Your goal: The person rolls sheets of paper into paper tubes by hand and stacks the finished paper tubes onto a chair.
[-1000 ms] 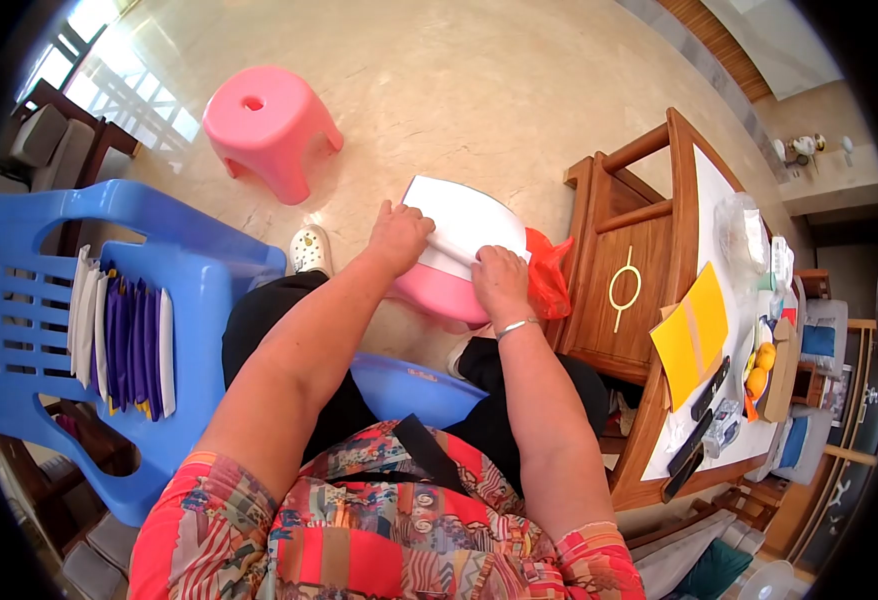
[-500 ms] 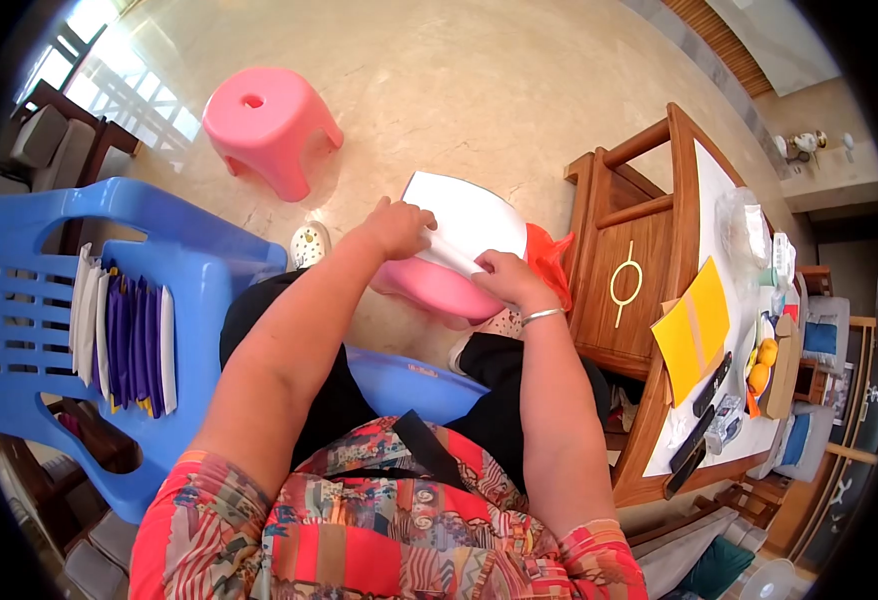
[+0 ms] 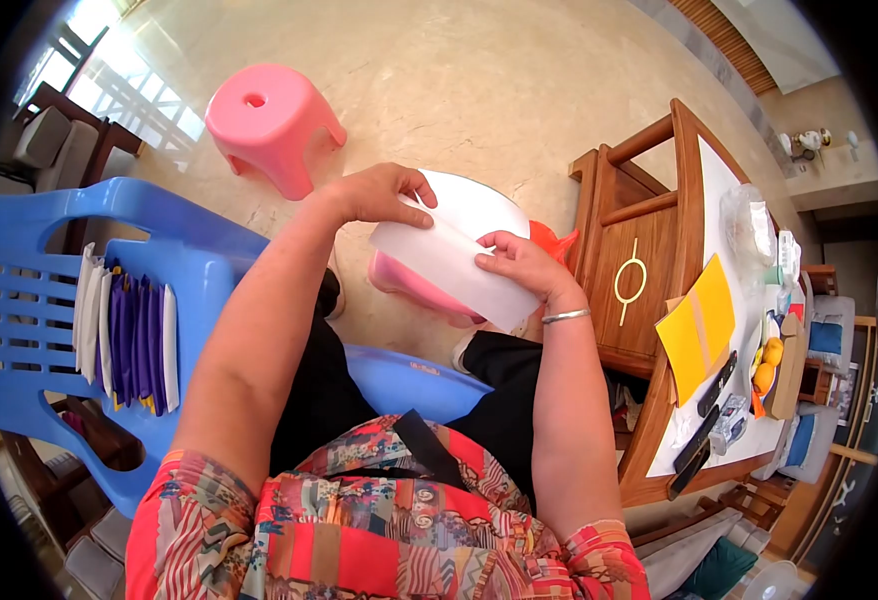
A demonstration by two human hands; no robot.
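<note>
A piece of white paper (image 3: 451,264) hangs in front of me, raised over a pink stool (image 3: 414,286). My left hand (image 3: 387,195) pinches its upper left part between thumb and fingers. On the paper's right side, my right hand (image 3: 526,266), with a silver bangle at the wrist, is closed with thumb and forefinger on it. Behind the held paper, a white sheet-like surface (image 3: 479,203) with a dark far rim lies on top of the stool. Something red and crinkled, like a plastic bag (image 3: 556,243), sticks out beside the stool's right side.
A second pink stool (image 3: 271,120) stands ahead left. At my left, a blue plastic chair (image 3: 194,285) holds purple and white folded packets (image 3: 139,340). On the right is a wooden table (image 3: 649,240) with a yellow envelope (image 3: 697,330), oranges (image 3: 765,366) and dark-handled tools (image 3: 701,440).
Both hands have lifted the paper toward me off the stool's top. Its near part, rolled or folded before, now hangs down as a wider flap.
</note>
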